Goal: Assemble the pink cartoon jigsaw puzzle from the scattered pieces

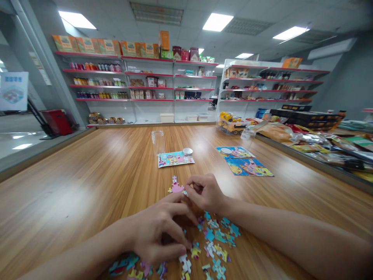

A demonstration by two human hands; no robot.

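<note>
1. My left hand (159,231) is spread, fingertips pressing loose puzzle pieces (217,237) on the wooden table (87,179).
2. My right hand (205,192) pinches a piece beside the pink joined cluster (176,186).

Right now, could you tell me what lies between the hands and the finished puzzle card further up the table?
Only bare wooden table separates the hands from the puzzle card, in the head view.

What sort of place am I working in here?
Probably a small shop or a mock-up of one: stocked shelves along the back wall, packaged goods on a side counter, and a long wooden table where both hands sort puzzle pieces.
</note>
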